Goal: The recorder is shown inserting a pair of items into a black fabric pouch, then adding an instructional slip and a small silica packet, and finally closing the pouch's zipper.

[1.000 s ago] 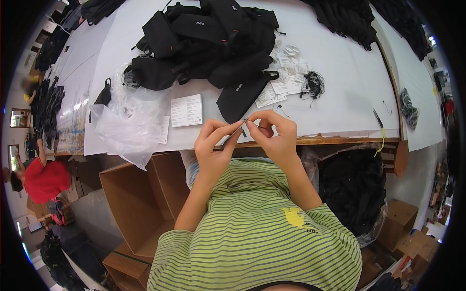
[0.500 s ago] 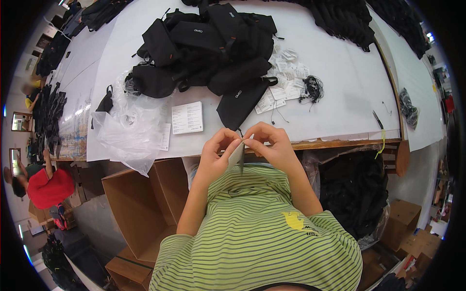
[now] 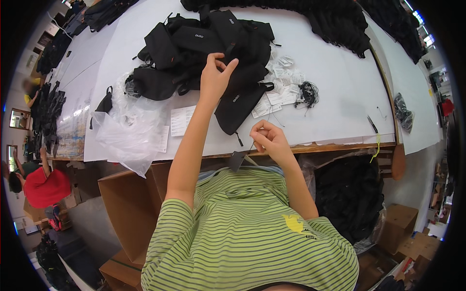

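My left hand (image 3: 215, 80) is raised over the heap of black fabric bags (image 3: 194, 43), its thumb and fingers apart with nothing seen between them. At the near table edge, my right hand (image 3: 273, 143) pinches the thin cord of a dark hang tag (image 3: 236, 160), which dangles below the fingers in front of my shirt. Between my hands lies a black pouch (image 3: 239, 107) with a small pale logo, its zipper pull (image 3: 240, 141) pointing toward me. Whether the left fingertips touch the heap, I cannot tell.
Loose white printed tags (image 3: 279, 94) and a bundle of black cords (image 3: 307, 93) lie right of the heap. Left are clear plastic bags (image 3: 128, 138) and a white card stack (image 3: 182, 121). Snips (image 3: 373, 124) lie at right. A cardboard box (image 3: 128, 208) stands below; people work far left.
My left hand has left the tag and swung up and forward to the bag heap. My right hand has shifted slightly right, keeping the tag's cord while the tag hangs free.
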`<state>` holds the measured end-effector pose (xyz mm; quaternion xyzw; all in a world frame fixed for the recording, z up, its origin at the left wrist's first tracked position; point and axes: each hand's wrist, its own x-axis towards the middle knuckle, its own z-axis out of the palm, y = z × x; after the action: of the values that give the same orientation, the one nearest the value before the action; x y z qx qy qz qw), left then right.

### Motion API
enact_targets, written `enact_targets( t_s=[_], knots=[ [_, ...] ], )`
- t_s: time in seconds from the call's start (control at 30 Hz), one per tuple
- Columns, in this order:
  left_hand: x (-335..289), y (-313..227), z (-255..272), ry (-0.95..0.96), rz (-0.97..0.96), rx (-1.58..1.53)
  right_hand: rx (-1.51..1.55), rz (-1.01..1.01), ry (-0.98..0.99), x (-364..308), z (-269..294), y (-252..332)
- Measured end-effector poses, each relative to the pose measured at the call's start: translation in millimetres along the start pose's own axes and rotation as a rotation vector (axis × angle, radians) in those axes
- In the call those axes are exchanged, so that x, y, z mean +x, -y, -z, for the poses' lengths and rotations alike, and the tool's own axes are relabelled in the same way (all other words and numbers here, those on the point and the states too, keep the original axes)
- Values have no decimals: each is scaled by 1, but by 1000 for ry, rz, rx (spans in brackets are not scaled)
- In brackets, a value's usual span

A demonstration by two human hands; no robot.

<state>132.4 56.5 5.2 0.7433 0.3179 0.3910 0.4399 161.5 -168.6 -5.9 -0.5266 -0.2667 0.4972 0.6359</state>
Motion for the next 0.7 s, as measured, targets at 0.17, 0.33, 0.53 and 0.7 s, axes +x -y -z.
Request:
enact_targets(
  t_s=[0.17,0.33,0.53,0.7],
  knots=[
    [-20,-10,3,159,-23,-61,250,35,-239,8,12,-21],
    [-126,-16,26,591,119,-200,727,114,-337,23,22,-41],
    [-165,-5,25,425,30,-54,953,22,-334,27,20,-49],
    [-165,-2,17,399,-48,35,1024,-16,-313,24,13,-47]
  ],
)
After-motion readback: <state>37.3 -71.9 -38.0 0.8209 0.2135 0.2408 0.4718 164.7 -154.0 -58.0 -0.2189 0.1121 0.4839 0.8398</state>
